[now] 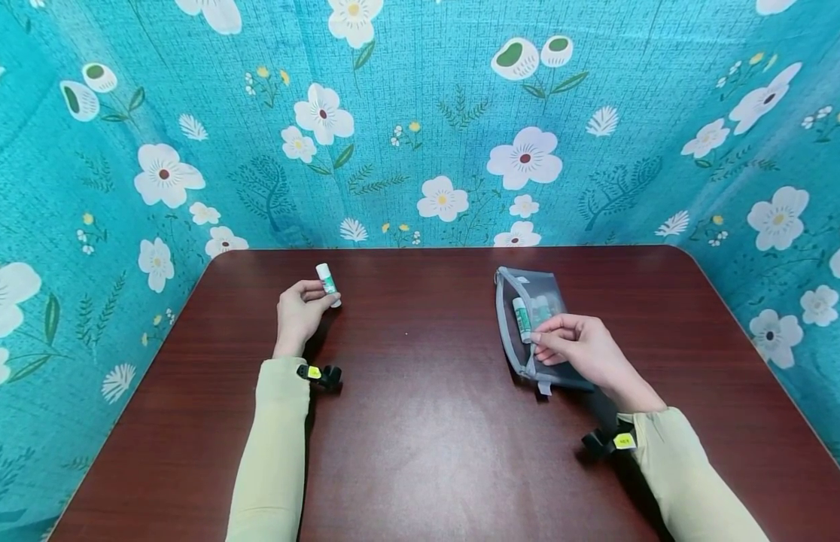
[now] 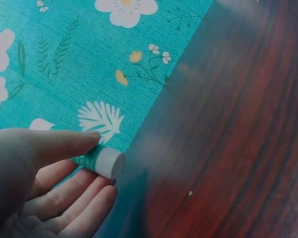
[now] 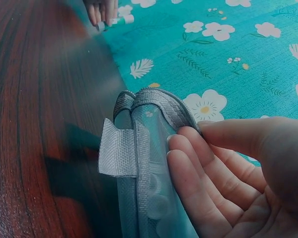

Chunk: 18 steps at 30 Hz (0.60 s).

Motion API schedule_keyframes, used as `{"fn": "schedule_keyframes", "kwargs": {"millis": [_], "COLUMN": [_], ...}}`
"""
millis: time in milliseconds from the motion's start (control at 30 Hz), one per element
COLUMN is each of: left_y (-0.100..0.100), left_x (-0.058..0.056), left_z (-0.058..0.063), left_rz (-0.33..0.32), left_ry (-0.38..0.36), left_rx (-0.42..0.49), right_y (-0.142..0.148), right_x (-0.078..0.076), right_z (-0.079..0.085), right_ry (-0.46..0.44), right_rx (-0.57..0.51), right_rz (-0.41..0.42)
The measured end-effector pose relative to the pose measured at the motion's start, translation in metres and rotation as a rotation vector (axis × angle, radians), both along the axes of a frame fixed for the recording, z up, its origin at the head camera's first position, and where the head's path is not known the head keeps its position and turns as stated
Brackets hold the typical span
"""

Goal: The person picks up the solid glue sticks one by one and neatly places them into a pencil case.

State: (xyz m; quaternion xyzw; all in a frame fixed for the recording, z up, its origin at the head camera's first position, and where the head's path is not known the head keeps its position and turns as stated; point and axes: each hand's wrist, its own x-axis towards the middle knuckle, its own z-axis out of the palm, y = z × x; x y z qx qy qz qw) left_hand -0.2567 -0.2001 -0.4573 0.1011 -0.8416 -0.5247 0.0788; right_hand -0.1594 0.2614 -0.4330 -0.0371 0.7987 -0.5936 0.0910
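Note:
My left hand pinches a small white-and-green glue stick between thumb and fingers, above the left part of the table. In the left wrist view its white end sticks out past the fingertips. On the right, my right hand pinches the zippered edge of a grey mesh pouch. The pouch's mouth gapes toward the left. Inside it a green-and-white glue stick shows, with another form like it dimly visible through the mesh. A fabric tab sticks out at the pouch's near end.
Both hands work over a dark red-brown wooden table. A turquoise flowered cloth rises behind it and along both sides. Each wrist wears a black strap with a small camera.

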Motion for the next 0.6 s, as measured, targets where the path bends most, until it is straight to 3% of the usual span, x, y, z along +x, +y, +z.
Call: {"fn": "schedule_keyframes", "kwargs": {"millis": [600], "left_y": [0.003], "left_x": [0.0034], "left_z": [0.0041], "left_rz": [-0.02], "left_ry": [-0.016], "left_rx": [0.007], "right_y": [-0.0002], "right_x": [-0.0003], "right_z": [-0.001], "right_ry": [0.016], "right_rx": [0.016], "right_rz": [0.001]}}
